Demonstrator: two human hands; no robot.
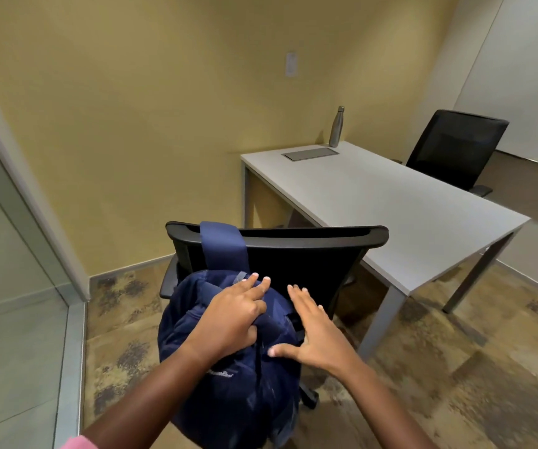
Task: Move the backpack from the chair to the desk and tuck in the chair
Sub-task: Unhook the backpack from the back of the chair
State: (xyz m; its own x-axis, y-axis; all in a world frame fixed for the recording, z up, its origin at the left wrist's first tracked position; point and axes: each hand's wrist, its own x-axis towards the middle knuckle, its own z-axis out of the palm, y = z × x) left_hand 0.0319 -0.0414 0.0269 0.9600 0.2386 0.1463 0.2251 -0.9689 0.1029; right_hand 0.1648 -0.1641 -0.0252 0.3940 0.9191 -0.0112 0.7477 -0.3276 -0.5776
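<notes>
Navy fabric fills the near view: the backpack (228, 345) hangs off the back of the black mesh office chair (293, 254), one shoulder strap (220, 244) looped over the chair's top rail, so it has not yet left the chair. The loop is likely what keeps the bag up there, and it would have to be lifted clear of the rail before the bag comes away. The left hand (228, 322) lies on top of the backpack with its lower fingers curled into a fold of cloth and the first two stretched flat toward the strap, a partial pinch on the bag. The right hand (318, 338) rests beside it, spread wide and flat against the bag's right side, closed on nothing; it seems to steady the load. The bag's zips look closed, and what it holds cannot be seen.

Beyond the chair, to its right, stands the pale grey desk (407, 215), the chair not yet tucked under it. At the desk's far end a steel water bottle (336, 126) stands capped beside a flat grey panel (310, 154). Behind the desk sits a second black chair (455, 147).
</notes>
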